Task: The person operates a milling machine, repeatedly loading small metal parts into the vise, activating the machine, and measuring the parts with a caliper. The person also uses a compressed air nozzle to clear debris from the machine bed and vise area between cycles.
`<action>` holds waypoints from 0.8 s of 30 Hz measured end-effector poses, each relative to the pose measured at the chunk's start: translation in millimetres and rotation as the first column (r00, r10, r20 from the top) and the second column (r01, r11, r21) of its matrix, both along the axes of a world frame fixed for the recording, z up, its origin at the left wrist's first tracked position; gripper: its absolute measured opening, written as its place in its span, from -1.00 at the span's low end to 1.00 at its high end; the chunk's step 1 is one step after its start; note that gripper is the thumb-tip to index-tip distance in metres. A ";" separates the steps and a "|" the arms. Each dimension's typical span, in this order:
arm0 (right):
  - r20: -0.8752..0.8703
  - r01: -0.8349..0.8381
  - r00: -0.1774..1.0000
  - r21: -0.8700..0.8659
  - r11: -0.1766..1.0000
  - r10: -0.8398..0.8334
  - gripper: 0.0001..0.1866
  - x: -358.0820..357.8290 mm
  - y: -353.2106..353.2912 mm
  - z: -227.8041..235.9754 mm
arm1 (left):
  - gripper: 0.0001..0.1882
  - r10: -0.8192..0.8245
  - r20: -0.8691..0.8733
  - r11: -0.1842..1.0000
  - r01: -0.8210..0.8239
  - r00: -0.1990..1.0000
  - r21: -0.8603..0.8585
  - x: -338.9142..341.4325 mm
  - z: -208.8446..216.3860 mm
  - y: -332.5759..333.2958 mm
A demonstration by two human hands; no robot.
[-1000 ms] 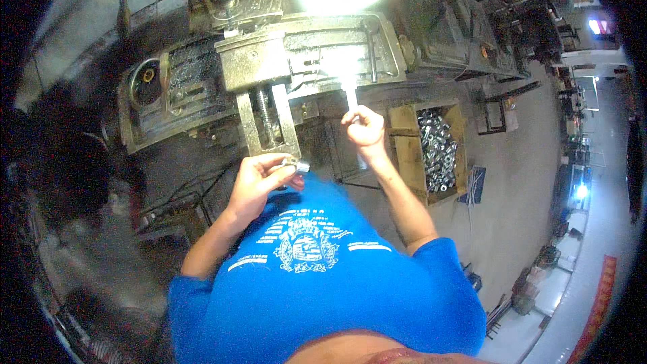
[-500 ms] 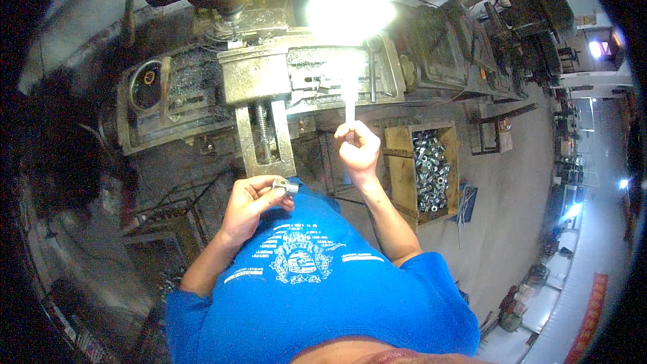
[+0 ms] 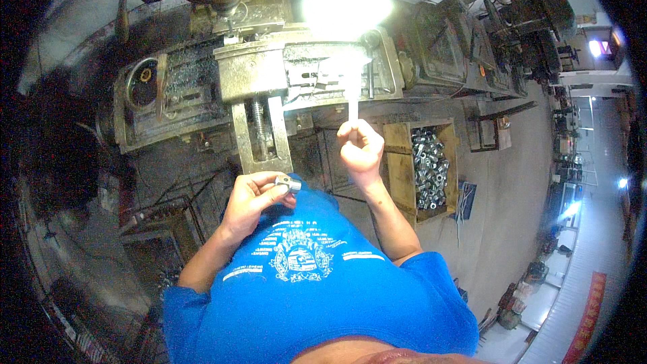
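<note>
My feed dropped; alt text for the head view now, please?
The left hand holds a small metal part near a machine vise; the right hand holds a pale, glare-washed rod. A wooden crate of metal pieces stands to the right.

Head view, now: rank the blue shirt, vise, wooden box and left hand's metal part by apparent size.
1. Blue shirt
2. Vise and wooden box: too alike to rank
3. Metal part

Shirt is nearest the camera, so looks enlarged.

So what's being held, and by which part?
Left grip: small metal cylinder, pinched by its left end. Right grip: pale rod, held low, exact spot hidden.
</note>
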State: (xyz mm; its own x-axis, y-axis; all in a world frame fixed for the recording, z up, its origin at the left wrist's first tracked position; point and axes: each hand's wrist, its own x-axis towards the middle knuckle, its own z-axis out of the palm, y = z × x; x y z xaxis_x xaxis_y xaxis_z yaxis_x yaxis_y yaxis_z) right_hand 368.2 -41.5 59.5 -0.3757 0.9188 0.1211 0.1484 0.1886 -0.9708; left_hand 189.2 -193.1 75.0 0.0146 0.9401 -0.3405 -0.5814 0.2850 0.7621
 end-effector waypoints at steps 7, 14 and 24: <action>-0.004 -0.006 1.000 0.039 0.999 0.006 -0.87 0.5 -0.8 -0.3 | -0.72 -0.001 0.002 1.000 0.001 1.000 0.002 0.0 -2.0 -2.4; -0.001 0.005 1.000 0.029 1.000 -0.005 -0.86 2.3 -1.8 -4.9 | -0.71 -0.026 -0.013 1.000 0.026 1.000 0.017 -0.6 -2.7 -2.2; 0.027 0.007 1.000 0.043 0.999 -0.008 -0.85 3.4 -3.5 -3.9 | -0.71 -0.026 0.010 0.999 0.026 1.000 0.020 0.8 -5.1 -2.9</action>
State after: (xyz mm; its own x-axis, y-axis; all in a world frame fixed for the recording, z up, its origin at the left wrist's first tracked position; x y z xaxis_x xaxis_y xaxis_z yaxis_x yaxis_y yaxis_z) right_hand 371.6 -45.0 55.5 -0.3724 0.9157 0.1508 0.1760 0.2293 -0.9573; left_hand 190.0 -196.0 69.9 0.0426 0.9458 -0.3219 -0.5817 0.2854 0.7617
